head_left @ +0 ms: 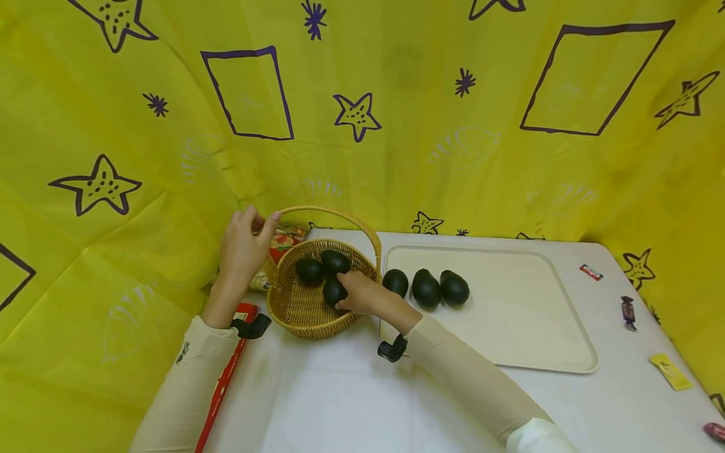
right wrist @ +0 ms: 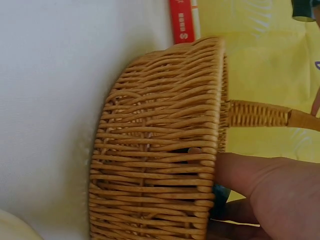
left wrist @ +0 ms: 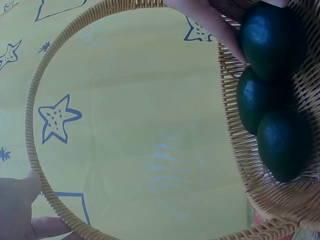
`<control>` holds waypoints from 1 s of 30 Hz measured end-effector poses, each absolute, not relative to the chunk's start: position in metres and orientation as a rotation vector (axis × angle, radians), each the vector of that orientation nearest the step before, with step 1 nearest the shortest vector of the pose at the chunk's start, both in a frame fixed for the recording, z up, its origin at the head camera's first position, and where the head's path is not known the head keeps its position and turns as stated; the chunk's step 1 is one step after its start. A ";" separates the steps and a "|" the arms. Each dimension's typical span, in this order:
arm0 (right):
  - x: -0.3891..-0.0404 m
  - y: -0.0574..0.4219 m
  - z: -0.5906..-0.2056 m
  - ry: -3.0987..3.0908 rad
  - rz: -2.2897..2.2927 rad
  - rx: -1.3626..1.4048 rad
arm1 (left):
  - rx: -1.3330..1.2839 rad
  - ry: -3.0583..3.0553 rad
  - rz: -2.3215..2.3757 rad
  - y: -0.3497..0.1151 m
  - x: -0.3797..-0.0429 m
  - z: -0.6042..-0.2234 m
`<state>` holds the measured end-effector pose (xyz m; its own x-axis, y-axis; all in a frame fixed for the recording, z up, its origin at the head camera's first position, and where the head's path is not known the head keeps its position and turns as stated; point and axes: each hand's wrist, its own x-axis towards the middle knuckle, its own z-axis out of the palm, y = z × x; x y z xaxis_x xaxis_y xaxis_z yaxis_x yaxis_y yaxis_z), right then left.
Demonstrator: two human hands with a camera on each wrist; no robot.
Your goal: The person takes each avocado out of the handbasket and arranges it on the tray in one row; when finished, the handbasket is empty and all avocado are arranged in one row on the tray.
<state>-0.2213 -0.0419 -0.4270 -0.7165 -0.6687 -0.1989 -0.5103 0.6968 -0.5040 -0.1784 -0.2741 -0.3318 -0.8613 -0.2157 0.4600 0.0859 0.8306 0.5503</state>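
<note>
A wicker basket (head_left: 308, 327) with a tall hoop handle (head_left: 340, 214) stands on the table. My left hand (head_left: 243, 242) pinches that handle on its left side; thumb and fingers meet around it in the left wrist view. Inside the basket are three dark green avocados. My right hand (head_left: 362, 294) reaches over the right rim and grips the nearest avocado (head_left: 333, 292), seen at the top in the left wrist view. The other two, a left avocado (head_left: 309, 271) and a back avocado (head_left: 335, 262), lie against it. Basket weave hides most of the right fingertips in the right wrist view.
Right of the basket, a cream tray (head_left: 510, 314) bears three more avocados (head_left: 426, 289) along its left side. Small wrapped sweets (head_left: 628, 313) lie along the table's right edge. Colourful packets (head_left: 286, 240) stand behind the basket, and a long red box (head_left: 226, 377) lies left.
</note>
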 end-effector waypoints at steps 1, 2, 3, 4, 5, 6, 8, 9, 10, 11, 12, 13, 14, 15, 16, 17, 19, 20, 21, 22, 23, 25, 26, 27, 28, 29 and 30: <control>-0.221 -0.040 -0.425 2.534 -0.617 -0.928 | 0.095 -2.491 -0.782 -0.274 -0.178 -0.332; -0.220 -0.038 -0.424 2.534 -0.635 -0.939 | 0.095 -2.491 -0.782 -0.274 -0.178 -0.332; -0.220 -0.036 -0.423 2.532 -0.660 -0.946 | 0.093 -2.491 -0.780 -0.274 -0.178 -0.332; -0.219 -0.034 -0.422 2.535 -0.683 -0.956 | 0.092 -2.490 -0.778 -0.275 -0.178 -0.332; -0.218 -0.032 -0.421 2.535 -0.705 -0.968 | 0.091 -2.491 -0.777 -0.275 -0.178 -0.332; -0.218 -0.029 -0.419 2.538 -0.727 -0.981 | 0.088 -2.492 -0.776 -0.275 -0.178 -0.332; -0.216 -0.023 -0.417 2.537 -0.769 -1.002 | 0.085 -2.494 -0.782 -0.276 -0.179 -0.333; -0.214 -0.020 -0.415 2.535 -0.791 -1.015 | 0.083 -2.495 -0.784 -0.276 -0.178 -0.333; -0.213 -0.016 -0.414 2.534 -0.809 -1.030 | 0.082 -2.496 -0.786 -0.276 -0.178 -0.333; -0.211 -0.012 -0.412 2.529 -0.831 -1.041 | 0.080 -2.497 -0.787 -0.276 -0.178 -0.333; -0.208 -0.008 -0.409 2.530 -0.847 -1.050 | 0.079 -2.499 -0.789 -0.277 -0.178 -0.333; -0.205 -0.003 -0.407 2.529 -0.866 -1.063 | 0.078 -2.501 -0.791 -0.277 -0.178 -0.333; -0.202 0.002 -0.403 2.529 -0.881 -1.073 | 0.077 -2.502 -0.790 -0.276 -0.177 -0.332; -0.199 0.007 -0.400 2.527 -0.894 -1.081 | 0.077 -2.501 -0.791 -0.276 -0.178 -0.332; -0.197 0.013 -0.396 2.530 -0.901 -1.089 | 0.077 -2.501 -0.792 -0.276 -0.178 -0.332; -0.194 0.019 -0.393 2.534 -0.902 -1.095 | 0.075 -2.500 -0.793 -0.276 -0.178 -0.331; -0.189 0.030 -0.385 2.544 -0.889 -1.118 | 0.073 -2.495 -0.797 -0.276 -0.178 -0.330; -0.186 0.036 -0.382 2.548 -0.878 -1.124 | 0.073 -2.493 -0.799 -0.276 -0.178 -0.330; -0.184 0.042 -0.378 2.547 -0.876 -1.128 | 0.069 -2.490 -0.801 -0.276 -0.177 -0.330; -0.182 0.049 -0.375 2.554 -0.868 -1.140 | 0.066 -2.491 -0.800 -0.276 -0.177 -0.330; -0.179 0.056 -0.372 2.554 -0.868 -1.145 | 0.063 -2.493 -0.801 -0.276 -0.177 -0.330; -0.176 0.071 -0.367 2.565 -0.875 -1.153 | 0.058 -2.497 -0.801 -0.276 -0.176 -0.330; -0.174 0.079 -0.366 2.565 -0.895 -1.163 | 0.057 -2.499 -0.802 -0.276 -0.176 -0.330; -0.174 0.087 -0.364 2.573 -0.911 -1.176 | 0.056 -2.501 -0.802 -0.275 -0.176 -0.330; -0.173 0.094 -0.364 2.589 -0.919 -1.181 | 0.058 -2.504 -0.801 -0.275 -0.176 -0.331; -0.172 0.102 -0.363 2.602 -0.931 -1.176 | 0.058 -2.505 -0.800 -0.275 -0.176 -0.331; -0.172 0.110 -0.362 2.614 -0.949 -1.169 | 0.059 -2.506 -0.799 -0.274 -0.176 -0.331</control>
<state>-0.1720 0.1102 -0.3622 -0.6930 -0.7082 0.1352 -0.6300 0.5037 -0.5911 -0.1762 -0.2743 -0.3307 -0.8715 -0.1885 0.4526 0.1083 0.8263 0.5527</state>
